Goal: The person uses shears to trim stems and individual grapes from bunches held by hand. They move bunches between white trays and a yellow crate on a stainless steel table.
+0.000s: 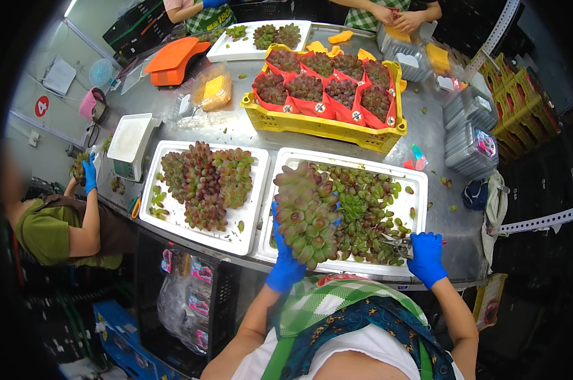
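My left hand [287, 268], in a blue glove, holds up a large bunch of grapes [306, 218], reddish green, above the left part of a white tray [397, 265]. The bunch hides most of its fingers. Loose green and reddish grapes [362, 209] and clusters cover much of that tray. Small metal snips [397, 244] are gripped by my right hand [427, 258], also gloved in blue, at the tray's near right corner. Their blades point left over the loose grapes.
A second white tray [251, 218] with several grape bunches lies left. Beyond stands a yellow crate [324, 134] of bagged grapes. A white scale [129, 136], an orange scale [174, 60] and clear plastic boxes [470, 152] stand around. Co-workers are at the left [58, 234] and far side.
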A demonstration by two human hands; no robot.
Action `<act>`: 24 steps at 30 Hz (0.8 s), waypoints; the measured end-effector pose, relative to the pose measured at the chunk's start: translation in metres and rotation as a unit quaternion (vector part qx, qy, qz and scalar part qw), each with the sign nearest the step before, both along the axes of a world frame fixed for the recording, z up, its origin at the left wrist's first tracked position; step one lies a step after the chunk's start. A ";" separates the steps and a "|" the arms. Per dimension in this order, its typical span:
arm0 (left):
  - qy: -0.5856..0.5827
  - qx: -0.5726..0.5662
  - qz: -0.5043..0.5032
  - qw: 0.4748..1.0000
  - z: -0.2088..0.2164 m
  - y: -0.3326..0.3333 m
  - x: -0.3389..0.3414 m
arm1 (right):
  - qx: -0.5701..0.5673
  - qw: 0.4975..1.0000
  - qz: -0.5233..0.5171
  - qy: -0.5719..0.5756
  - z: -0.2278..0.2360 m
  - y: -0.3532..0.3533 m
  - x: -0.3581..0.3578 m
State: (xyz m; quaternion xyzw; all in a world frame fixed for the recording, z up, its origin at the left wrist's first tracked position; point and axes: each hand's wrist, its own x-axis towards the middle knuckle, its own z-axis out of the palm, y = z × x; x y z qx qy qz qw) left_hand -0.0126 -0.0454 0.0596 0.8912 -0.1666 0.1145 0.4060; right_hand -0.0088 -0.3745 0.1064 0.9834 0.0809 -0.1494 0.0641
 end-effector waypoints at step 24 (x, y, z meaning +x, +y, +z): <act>0.404 -0.678 -0.088 0.607 0.057 -0.029 0.037 | 0.730 0.664 -0.149 0.062 0.069 0.112 0.023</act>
